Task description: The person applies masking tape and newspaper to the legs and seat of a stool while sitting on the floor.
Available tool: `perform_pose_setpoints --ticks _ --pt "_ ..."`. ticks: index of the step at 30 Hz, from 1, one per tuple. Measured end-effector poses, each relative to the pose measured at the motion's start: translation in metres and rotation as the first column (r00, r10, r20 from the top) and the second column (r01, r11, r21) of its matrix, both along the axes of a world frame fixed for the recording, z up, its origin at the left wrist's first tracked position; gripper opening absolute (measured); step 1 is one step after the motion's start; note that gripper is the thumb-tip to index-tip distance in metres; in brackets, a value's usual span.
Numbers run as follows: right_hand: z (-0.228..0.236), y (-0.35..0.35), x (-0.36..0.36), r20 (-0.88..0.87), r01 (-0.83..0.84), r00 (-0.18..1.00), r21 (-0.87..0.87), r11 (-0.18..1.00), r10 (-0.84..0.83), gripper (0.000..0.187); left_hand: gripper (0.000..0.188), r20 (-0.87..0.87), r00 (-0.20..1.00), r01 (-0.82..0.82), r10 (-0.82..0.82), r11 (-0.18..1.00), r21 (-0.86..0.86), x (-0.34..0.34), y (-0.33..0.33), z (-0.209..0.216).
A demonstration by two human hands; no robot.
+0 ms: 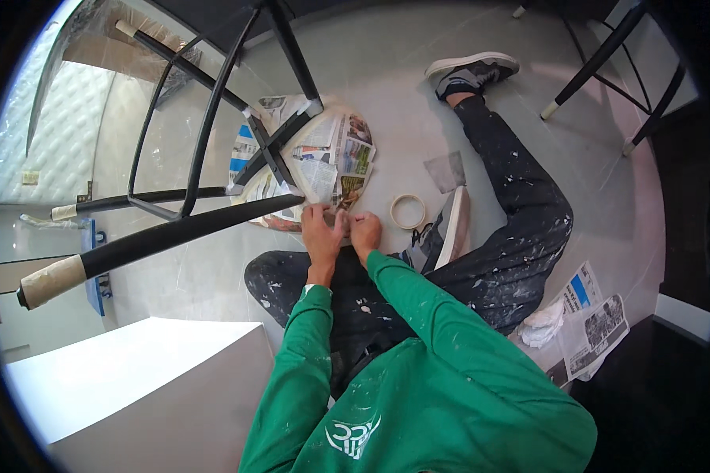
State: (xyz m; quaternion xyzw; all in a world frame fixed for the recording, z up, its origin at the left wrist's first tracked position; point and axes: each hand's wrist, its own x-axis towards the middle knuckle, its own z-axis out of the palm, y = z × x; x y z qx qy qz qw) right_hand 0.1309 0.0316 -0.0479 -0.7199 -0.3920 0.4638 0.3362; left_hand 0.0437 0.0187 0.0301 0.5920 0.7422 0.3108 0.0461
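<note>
A stool (272,142) lies upside down before me, its black legs up and its round seat on the floor. Newspaper (319,162) covers the seat's underside around the black cross brace. At the seat's near edge, beside the base of one leg, my left hand (322,239) is closed with fingers bent. Close against it, my right hand (364,234) is closed too, its fingertips turned towards the left ones. Whatever lies between the fingertips is too small and hidden to name. A roll of masking tape (408,212) lies flat just right of my hands.
A grey square sheet (445,171) lies near my shoe. More newspaper (596,331) and a white crumpled cloth (542,325) are on the right. A white box-like block (150,378) stands at lower left. Other black stool legs (592,67) rise at upper right.
</note>
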Motion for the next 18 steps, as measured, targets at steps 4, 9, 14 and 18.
perform_pose_setpoints --ticks 4,9,14,18 --pt "-0.009 0.004 0.005 0.074 -0.014 0.997 0.035 0.999 0.012 0.024 0.029 -0.016 1.000 0.004 -0.004 1.000 0.001 0.007 0.011 -0.001" --pt "-0.005 0.002 -0.001 -0.064 -0.001 0.998 -0.078 0.997 -0.004 0.025 0.021 -0.016 1.000 -0.007 0.007 1.000 -0.015 -0.002 0.009 -0.006" --pt "-0.030 0.005 -0.002 -0.074 0.020 0.997 -0.010 1.000 -0.021 0.022 0.013 -0.035 0.999 0.031 -0.031 1.000 0.001 0.000 0.013 -0.012" --pt "-0.046 0.003 -0.004 -0.106 0.048 0.993 0.049 0.998 -0.042 0.020 0.013 -0.028 1.000 0.007 -0.006 1.000 0.028 0.002 0.017 -0.012"
